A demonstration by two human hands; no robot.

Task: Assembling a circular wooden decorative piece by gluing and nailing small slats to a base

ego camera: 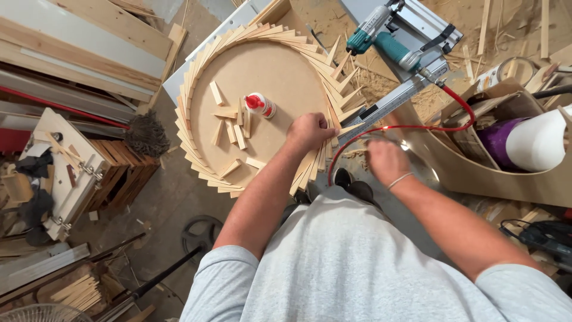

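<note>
The left hand (pixel 310 131) presses closed fingers on the fanned wooden slats (pixel 319 156) at the round board's (pixel 268 77) near-right rim. The right hand (pixel 386 160), blurred, seems loosely curled just right of them; its grip is unclear. A glue bottle (pixel 260 105) lies on the board.

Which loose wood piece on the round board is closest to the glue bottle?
The upright-pointing stick just left of the glue bottle; it nearly touches the bottle, while the other pieces lie farther left or lower on the round board.

matt fibreboard disc (pixel 262 71) — raw wooden slats (pixel 199 65)
</note>
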